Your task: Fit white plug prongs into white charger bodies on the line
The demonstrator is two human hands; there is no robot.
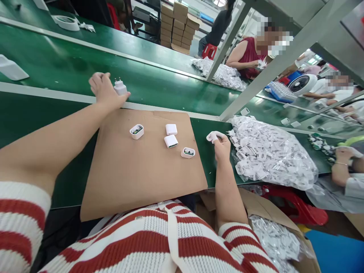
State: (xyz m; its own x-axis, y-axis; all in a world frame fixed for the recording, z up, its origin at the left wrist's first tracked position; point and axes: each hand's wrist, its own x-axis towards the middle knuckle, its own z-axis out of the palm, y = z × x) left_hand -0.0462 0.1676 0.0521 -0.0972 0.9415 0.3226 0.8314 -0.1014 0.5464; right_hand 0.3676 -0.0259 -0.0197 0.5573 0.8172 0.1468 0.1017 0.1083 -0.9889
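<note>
"Striped cloth of your top [136,235] lies closest, and just past it the cardboard sheet [136,178] pokes its near left corner over the near edge of the desk [68,182]."

"How much room on the sheet?"

"You have a broad stretch of plain cardboard from the near edge up to four white cases [171,141]: one left of the middle, two close together right of it, one by the right edge. The outer two show green boards inside."

"And the left hand?"

"Your left hand [107,90] reaches past the sheet's far edge and the white rail [57,94]. A white plug [120,87], pins up, sits between your bent fingers and thumb; whether they grip it, you cannot tell."

"The right?"

"Your right hand [222,147] grips a white piece [212,136] in closed fingers, over the desk strip between the sheet's right edge and a clear bag [308,172] full of white parts. Below the desk's near edge, an open box [250,203] holds another bag [280,240]."
</note>
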